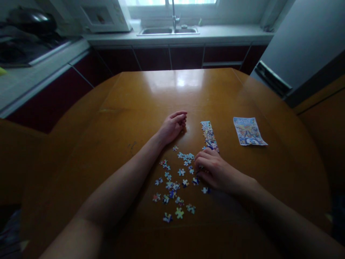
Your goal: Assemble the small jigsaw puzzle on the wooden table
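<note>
My left hand (pixel 174 126) rests on its side on the table, fingers loosely bent and holding nothing. Scattered jigsaw puzzle pieces (pixel 181 172) lie between my forearms. To the right of the left hand is a narrow joined strip of puzzle (pixel 208 132), running away from me. My right hand (pixel 211 168) is at the near end of this strip and at the right edge of the loose pieces. Its fingers curl down, thumb and fingertips closed around a puzzle piece that is mostly hidden. A dark blue piece (pixel 209 147) shows just beyond its knuckles.
A creased picture sheet (pixel 249 131) lies to the right on the wooden table (pixel 129 97). Behind stand a counter with a double sink (pixel 157 31), a microwave (pixel 104 16) and, at left, a stove with a pan (pixel 32 21). A fridge (pixel 304 43) stands at right.
</note>
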